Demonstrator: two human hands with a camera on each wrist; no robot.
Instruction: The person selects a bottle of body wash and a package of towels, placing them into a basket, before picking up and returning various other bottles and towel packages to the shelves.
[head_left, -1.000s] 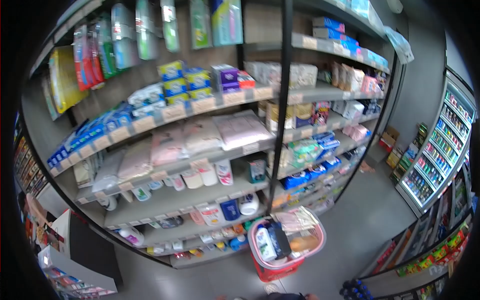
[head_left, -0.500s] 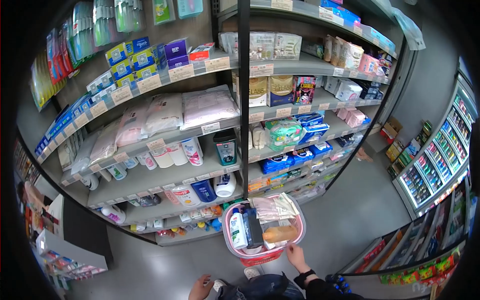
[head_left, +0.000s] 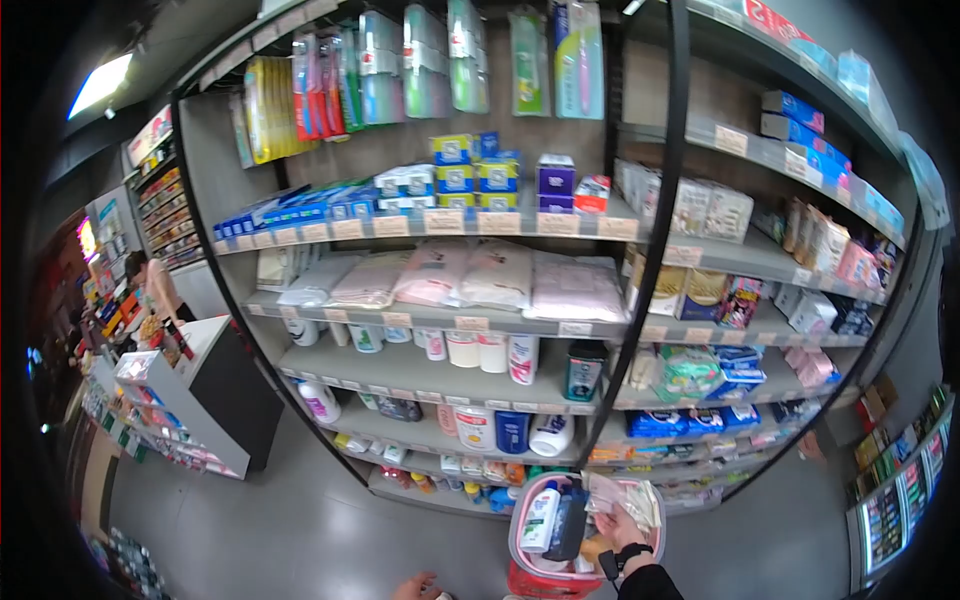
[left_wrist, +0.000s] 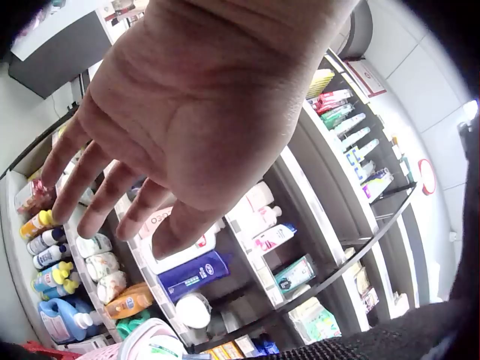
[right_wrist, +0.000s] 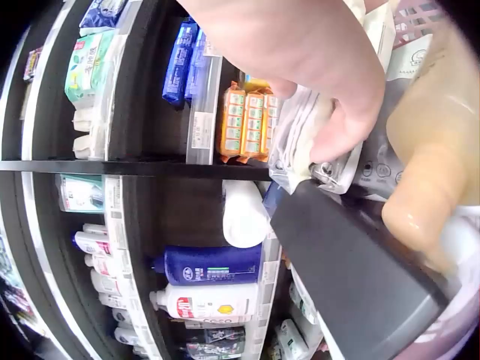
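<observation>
In the head view a pink-rimmed red basket (head_left: 540, 582) stands on the floor against the shelves. It holds a white bottle (head_left: 540, 520), a black bottle (head_left: 568, 528) and flat packets (head_left: 640, 497). My right hand (head_left: 622, 527) reaches in over it. In the right wrist view that hand (right_wrist: 307, 56) pinches a clear plastic packet (right_wrist: 289, 139) between thumb and fingers, above the black bottle (right_wrist: 352, 274) and beside an amber bottle (right_wrist: 442, 135). My left hand (head_left: 417, 588) hangs low, left of the basket; in the left wrist view the hand (left_wrist: 187, 112) has spread fingers and holds nothing.
Shelves of bottles, boxes and pillow-like packs (head_left: 495, 275) rise behind the basket. At the left are a counter (head_left: 215, 400) and a person (head_left: 160, 290). Drinks shelving (head_left: 900, 500) stands at the right, with grey floor (head_left: 340, 540) between.
My right hand has moved from the basket's near rim into it and taken hold of a packet. The head view has turned left and upward, bringing the counter and person further into view.
</observation>
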